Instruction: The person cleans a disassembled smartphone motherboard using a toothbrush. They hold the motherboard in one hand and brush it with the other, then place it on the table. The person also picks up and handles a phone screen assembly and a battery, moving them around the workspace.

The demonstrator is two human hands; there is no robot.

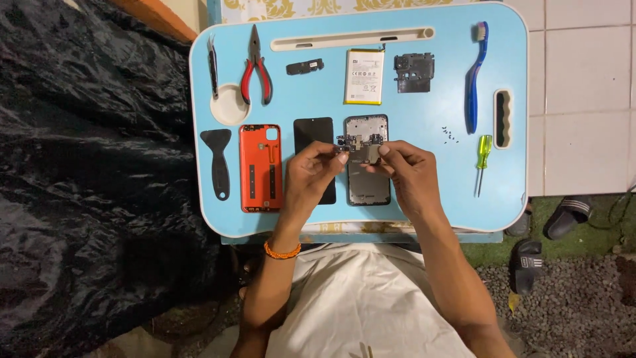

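Left hand: pinches the left end of a small circuit board, fingers closed on it.
Right hand: grips the board's right end, fingers closed.
Circuit board: held just above the open phone frame, at the worktop's middle, toward the near edge.
Worktop: light blue, rounded corners.
Beside the frame: black screen panel, then orange back cover toward the left edge.
Far edge: pliers, battery.
Right edge: blue toothbrush, green screwdriver.
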